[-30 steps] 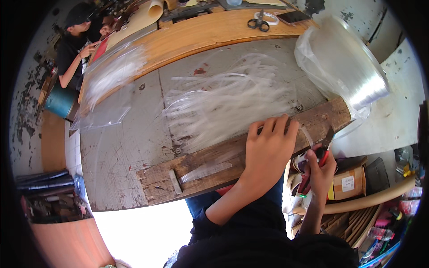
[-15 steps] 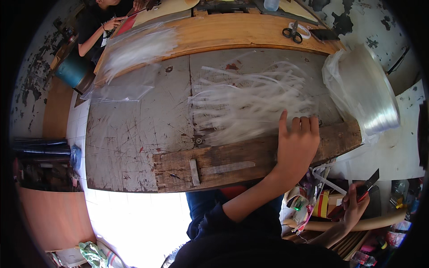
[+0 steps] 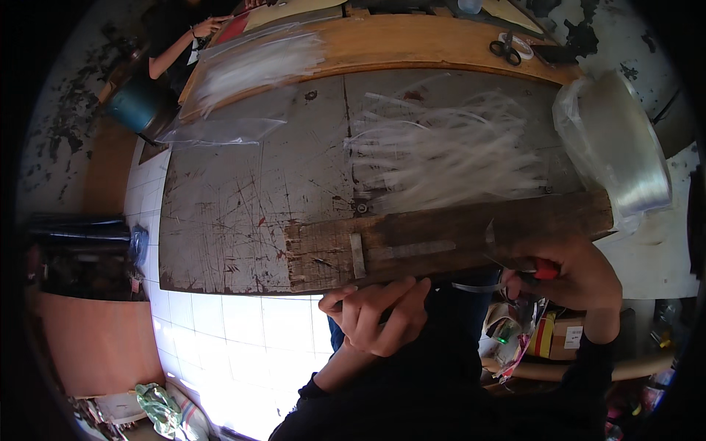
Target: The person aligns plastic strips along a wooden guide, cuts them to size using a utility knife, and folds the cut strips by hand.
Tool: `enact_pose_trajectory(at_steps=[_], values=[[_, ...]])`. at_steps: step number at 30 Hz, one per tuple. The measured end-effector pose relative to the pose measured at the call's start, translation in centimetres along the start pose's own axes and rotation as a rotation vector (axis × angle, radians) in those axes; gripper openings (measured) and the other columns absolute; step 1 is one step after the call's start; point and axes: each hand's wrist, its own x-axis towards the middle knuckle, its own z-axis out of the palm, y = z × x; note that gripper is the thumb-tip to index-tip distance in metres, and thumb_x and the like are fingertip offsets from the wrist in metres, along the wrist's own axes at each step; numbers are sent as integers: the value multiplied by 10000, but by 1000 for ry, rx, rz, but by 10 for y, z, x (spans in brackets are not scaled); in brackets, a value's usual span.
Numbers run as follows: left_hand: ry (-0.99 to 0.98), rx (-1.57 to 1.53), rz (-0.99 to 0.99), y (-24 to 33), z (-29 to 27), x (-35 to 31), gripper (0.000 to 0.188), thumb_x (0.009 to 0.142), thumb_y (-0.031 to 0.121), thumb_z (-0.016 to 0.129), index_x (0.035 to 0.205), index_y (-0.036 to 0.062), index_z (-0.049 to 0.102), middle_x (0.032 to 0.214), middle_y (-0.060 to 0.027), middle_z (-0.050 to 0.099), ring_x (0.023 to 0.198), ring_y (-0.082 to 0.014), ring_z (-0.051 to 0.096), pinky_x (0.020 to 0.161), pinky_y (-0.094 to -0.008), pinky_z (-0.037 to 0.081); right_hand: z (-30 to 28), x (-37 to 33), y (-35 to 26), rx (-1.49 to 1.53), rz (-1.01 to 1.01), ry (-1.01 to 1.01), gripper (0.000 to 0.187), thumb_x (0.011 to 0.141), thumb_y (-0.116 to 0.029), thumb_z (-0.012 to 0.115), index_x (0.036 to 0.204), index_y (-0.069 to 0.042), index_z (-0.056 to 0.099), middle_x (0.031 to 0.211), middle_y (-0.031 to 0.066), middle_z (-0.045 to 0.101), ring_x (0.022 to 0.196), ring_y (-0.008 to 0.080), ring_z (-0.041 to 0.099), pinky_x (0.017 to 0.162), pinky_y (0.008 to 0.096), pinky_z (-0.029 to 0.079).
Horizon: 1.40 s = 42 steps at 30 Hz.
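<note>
A long wooden plank (image 3: pixel 441 239) lies along the near edge of the worn grey table (image 3: pixel 243 213). Behind it is a loose pile of clear plastic strips (image 3: pixel 448 151). My right hand (image 3: pixel 577 279) is closed around a red-handled cutting tool (image 3: pixel 540 270), its blade resting at the plank's right end. My left hand (image 3: pixel 379 316) hangs just below the table edge, fingers loosely curled and apart, with nothing visible in it and not touching the plank.
A big roll of clear line in a plastic bag (image 3: pixel 618 147) sits at the table's right end. Scissors (image 3: pixel 506 48) lie on the far wooden board. Clear bags (image 3: pixel 254 66) lie at far left, near another person's arm (image 3: pixel 184 40) and a blue bucket (image 3: pixel 136 106).
My left hand has lifted off the plank and dropped below the table edge. My right hand has come up from beside my lap to the plank's right end with the tool.
</note>
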Motion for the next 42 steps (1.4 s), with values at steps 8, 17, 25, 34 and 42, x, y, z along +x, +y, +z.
enact_pose_trajectory(at_steps=[8, 17, 25, 34, 42], values=[[-95, 49, -105, -38, -17, -3, 143, 655, 143, 641, 792, 178, 663, 808, 58, 585, 757, -90, 514, 897, -324, 302, 37, 80, -35, 122, 66, -387, 233, 795, -208, 602, 768, 21, 573, 618, 131, 589, 577, 274, 581, 586, 329, 447], [-15, 29, -59, -43, -10, -9, 137, 652, 119, 651, 776, 176, 646, 829, 62, 615, 704, -72, 535, 728, -261, 314, 45, 87, -30, -122, 90, -347, 278, 771, -217, 629, 711, 43, 549, 603, 178, 563, 637, 346, 588, 614, 399, 441], [21, 33, -44, -44, -7, -10, 144, 639, 110, 658, 765, 178, 649, 809, 71, 615, 681, -61, 536, 708, -242, 311, 47, 91, -33, -151, 124, -350, 296, 766, -227, 635, 701, 53, 567, 633, 196, 572, 655, 354, 595, 625, 403, 456], [-45, 88, -39, -42, -12, -11, 263, 659, 127, 617, 893, 213, 700, 845, 84, 571, 711, -52, 511, 739, -249, 311, 56, 89, -19, -218, -22, -253, 332, 764, -266, 647, 672, 39, 554, 569, 171, 514, 569, 319, 540, 570, 367, 419], [-289, 255, -45, -24, -26, 10, 210, 718, 276, 626, 905, 217, 699, 885, 65, 534, 826, -87, 482, 876, -365, 287, 40, 88, -29, -190, 53, -320, 284, 746, -214, 653, 730, 60, 583, 636, 171, 600, 667, 322, 620, 638, 383, 475]])
